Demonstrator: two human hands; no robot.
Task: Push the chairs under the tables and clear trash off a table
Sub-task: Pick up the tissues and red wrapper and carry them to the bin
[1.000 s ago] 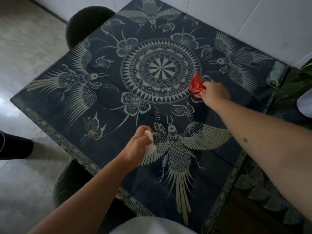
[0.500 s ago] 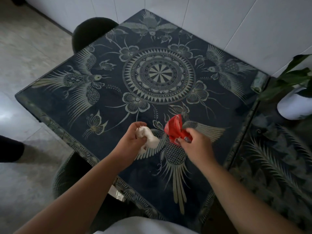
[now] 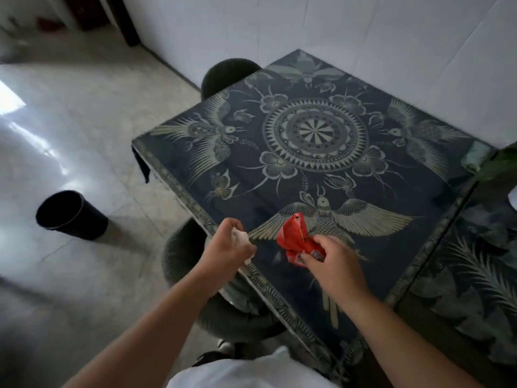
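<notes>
Left hand point(image 3: 229, 245) grips white tissue point(image 3: 242, 238); right hand point(image 3: 334, 261) red wrapper point(image 3: 293, 238).

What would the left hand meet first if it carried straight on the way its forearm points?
Probably the table. The left hand, closed on a white tissue, sits at the near edge, aimed up-right across the cloth. No item lies on that line; height above the cloth is unclear.

From here I can make out only scraps of the white tissue point(image 3: 242, 240), the rest buried in my left hand point(image 3: 227, 245). The near stool point(image 3: 195, 278) sits half hidden beneath the bench point(image 3: 179, 189). The right frame edge cuts off the plant point(image 3: 500, 166).
</notes>
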